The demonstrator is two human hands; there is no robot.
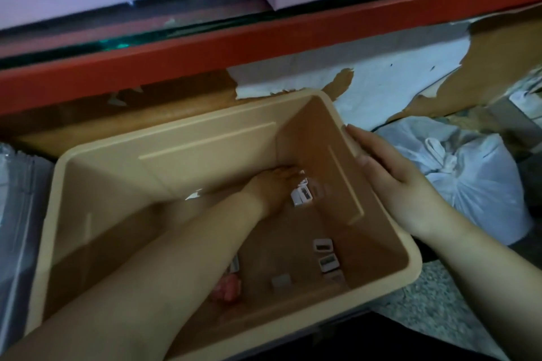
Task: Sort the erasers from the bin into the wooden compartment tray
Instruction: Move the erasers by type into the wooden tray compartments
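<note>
I count one bin [187,124] and roughly eight erasers [302,197]. My right hand [393,184] fingers grip its rim. I cannot tell my left hand's [275,184] grasp. Red shelf beam [205,50] above, speckled floor [425,302].

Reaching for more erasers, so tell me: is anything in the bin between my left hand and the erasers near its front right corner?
Nothing visible. Only bare bin floor lies between the left hand and those erasers.
</note>
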